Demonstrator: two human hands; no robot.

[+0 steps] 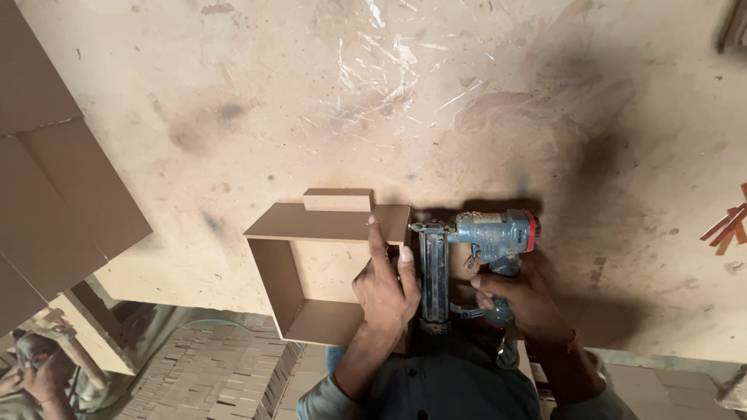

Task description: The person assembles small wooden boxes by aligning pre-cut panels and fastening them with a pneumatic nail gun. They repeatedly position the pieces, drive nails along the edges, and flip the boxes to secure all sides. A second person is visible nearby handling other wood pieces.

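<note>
plywood workbench (233,101), stained and scuffed, carries my open brown box frame (311,268) near its edge. my left hand (385,284) lies flat, steadying the frame's right side; my right hand (521,299) grips a grey-blue nail gun (475,241) just beside it.

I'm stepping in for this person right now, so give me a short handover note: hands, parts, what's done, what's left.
Left hand: pressed flat on the open brown fibreboard box frame, fingers on its right wall.
Right hand: gripping the blue-grey pneumatic nail gun, nose against the frame's top right corner.
Frame lies on the scuffed tan worktable; small loose fibreboard block sits on the top wall.
Done: four walls stand together.
Left: nails can't be seen, so check every corner.
</note>
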